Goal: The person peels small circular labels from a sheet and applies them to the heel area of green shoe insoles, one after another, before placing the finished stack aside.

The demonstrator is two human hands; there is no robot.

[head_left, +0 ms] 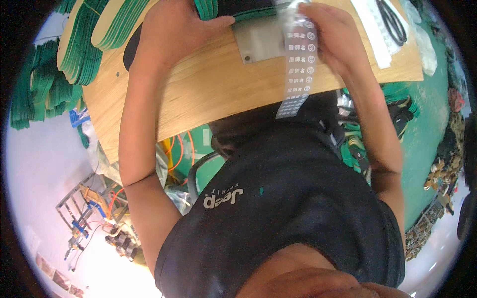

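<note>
At the top of the head view, my left hand (171, 32) lies against a stack of green-edged insoles (206, 9). Its thumb stretches rightward along the stack, while the other fingers are hidden. My right hand (335, 37) pinches the upper end of a clear label strip (298, 64) printed with repeated white marks. The strip hangs down past the front edge of the table. Behind it, a flat metal plate (261, 42) with a small hole lies on the wooden table (198, 94), below a dark green-edged piece (251, 12).
More stacks of green-edged insoles (82, 44) line the table's left side. A white strip-like sheet (370, 30) and a black looped cord (392, 22) lie at the right. Clear plastic (425, 52) hangs past the right edge. Orange hoses (191, 149) run beneath the table.
</note>
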